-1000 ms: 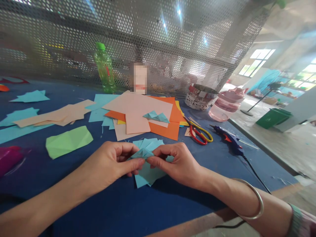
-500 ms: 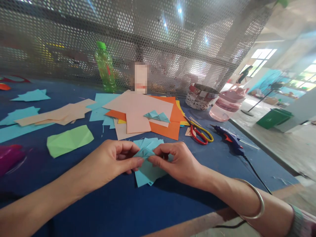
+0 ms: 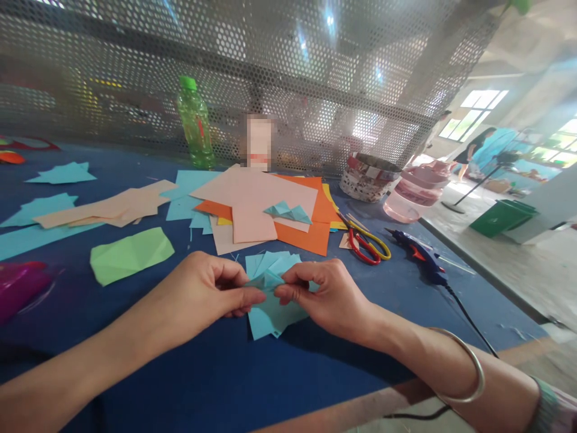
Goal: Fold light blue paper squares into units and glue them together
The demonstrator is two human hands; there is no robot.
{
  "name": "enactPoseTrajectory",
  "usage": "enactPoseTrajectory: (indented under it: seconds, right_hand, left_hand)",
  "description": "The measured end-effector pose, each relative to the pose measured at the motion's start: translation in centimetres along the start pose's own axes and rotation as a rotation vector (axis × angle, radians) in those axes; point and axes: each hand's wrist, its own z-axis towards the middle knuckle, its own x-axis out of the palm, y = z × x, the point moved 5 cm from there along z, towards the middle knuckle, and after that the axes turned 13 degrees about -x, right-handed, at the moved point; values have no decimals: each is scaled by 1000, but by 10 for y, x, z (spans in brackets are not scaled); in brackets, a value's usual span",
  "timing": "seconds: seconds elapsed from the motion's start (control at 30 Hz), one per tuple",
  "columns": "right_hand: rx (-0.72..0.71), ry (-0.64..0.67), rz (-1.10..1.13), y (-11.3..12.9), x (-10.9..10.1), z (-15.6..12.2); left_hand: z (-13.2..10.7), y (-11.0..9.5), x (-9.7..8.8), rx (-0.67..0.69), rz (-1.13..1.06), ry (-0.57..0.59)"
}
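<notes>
A small folded piece of blue paper [image 3: 267,279] is pinched between my two hands, over the table's front middle. My left hand [image 3: 220,285] grips its left end between thumb and fingers. At its right end, my right hand [image 3: 318,291] does the same. Beneath it lies a stack of blue paper sheets [image 3: 274,316], partly covered by my fingers. Farther back, small folded blue paper shapes [image 3: 288,211] rest on pink paper [image 3: 252,216].
Scissors [image 3: 367,243] and a glue gun [image 3: 419,254] with its cord lie to the right. Behind them stand a round container [image 3: 367,180] and a pink jug [image 3: 415,192]. A green bottle [image 3: 195,126] stands by the mesh panel. Green paper [image 3: 130,255] lies left.
Both hands stay pinched on the folded blue paper, whose middle now stands up in more of a peak. In the background a person has shifted to the right.
</notes>
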Motion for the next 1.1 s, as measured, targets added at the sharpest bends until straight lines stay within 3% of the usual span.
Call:
enactPoseTrajectory:
  seconds: [0.1,0.23,0.37,0.5,0.67,0.83,1.0,1.1]
  right_hand:
    - [40,0,33,-1,0,0]
    - [96,5,36,-4,0,-1]
    - [120,5,38,-8,-3,2]
    - [138,29,45,-11,-4,3]
    - [138,42,49,-11,-4,2]
    - [155,76,49,-13,-3,3]
    - [153,78,45,-11,-1,3]
    - [137,93,42,-8,1,2]
  left_hand:
    - [-2,-2,-3,-10,46,-83]
    - [-2,-1,-6,-25,75,-97]
    - [0,-4,-8,54,98,-90]
    - [-3,-8,-10,127,200,-157]
    - [1,-4,-10,93,119,-57]
    - [4,-5,-11,148,21,-47]
    - [-1,-11,-7,151,-76,59]
    - [-3,-14,-9,110,-102,34]
